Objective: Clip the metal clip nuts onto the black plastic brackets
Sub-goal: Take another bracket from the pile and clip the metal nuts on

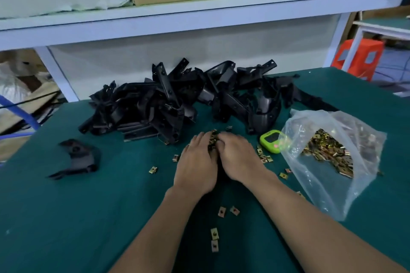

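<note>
A big heap of black plastic brackets [177, 99] lies across the back of the green table [66, 217]. One single bracket [77, 157] rests apart at the left. My left hand [197, 162] and my right hand [239, 157] are pressed side by side in the middle, palms down, cupping a small pile of brass-coloured clip nuts [213, 139] between the fingers. Loose clip nuts [214, 234] are scattered on the mat near my forearms and beside both hands.
A clear plastic bag [328, 162] full of clip nuts lies open at the right. A lime-green timer [271, 141] sits against the bag. A white shelf [199, 13] with a cardboard box runs behind the table. An orange stool [359, 55] stands at the far right.
</note>
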A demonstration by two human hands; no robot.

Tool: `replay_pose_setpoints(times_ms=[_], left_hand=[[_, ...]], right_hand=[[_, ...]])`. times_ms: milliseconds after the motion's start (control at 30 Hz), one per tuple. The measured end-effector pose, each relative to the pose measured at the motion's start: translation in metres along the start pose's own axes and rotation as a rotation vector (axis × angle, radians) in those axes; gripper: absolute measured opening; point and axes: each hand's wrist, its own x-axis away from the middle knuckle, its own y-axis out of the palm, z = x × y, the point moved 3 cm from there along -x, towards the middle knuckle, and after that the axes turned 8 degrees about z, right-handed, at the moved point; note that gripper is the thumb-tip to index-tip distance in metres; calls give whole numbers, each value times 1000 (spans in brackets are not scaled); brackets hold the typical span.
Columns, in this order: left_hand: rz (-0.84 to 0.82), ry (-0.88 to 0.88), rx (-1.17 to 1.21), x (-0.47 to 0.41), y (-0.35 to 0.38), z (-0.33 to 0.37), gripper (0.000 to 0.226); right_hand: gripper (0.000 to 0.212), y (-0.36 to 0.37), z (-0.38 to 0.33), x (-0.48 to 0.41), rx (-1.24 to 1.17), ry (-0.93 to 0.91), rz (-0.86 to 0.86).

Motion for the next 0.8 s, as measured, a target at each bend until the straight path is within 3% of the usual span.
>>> replay_pose_setpoints(times_ms=[67,133,200,267,367,467,567,633,733,800], left_hand=[[113,-36,165,14,-18,5,42],[-2,54,239,47,-30,18,49],[-177,261,16,88,-24,26,71],[-235,411,-267,108,-17,24,83],[-277,220,-286,84,-15,4,82],[-177,88,-339,35,-16,-21,79],[-201,37,-332,10,-13,-32,74],[-207,66,-181,9,-11,-33,67],[-204,7,274,21,-18,-23,53],[-51,-6,379,26,-29,-21,49]], right_hand=[[21,-11,5,5,-139,15,109],[24,-22,14,15,-80,71,215],[26,-27,23,23,-13,182,176],[31,-27,21,26,-71,199,46],[32,-29,10,31,-261,179,-53],[30,-38,13,35,-430,205,116],[27,-38,19,42,-316,275,193],[34,-30,20,46,-175,309,85],[43,-24,7,49,-154,192,-49],[52,-23,-2,48,-166,108,-119]])
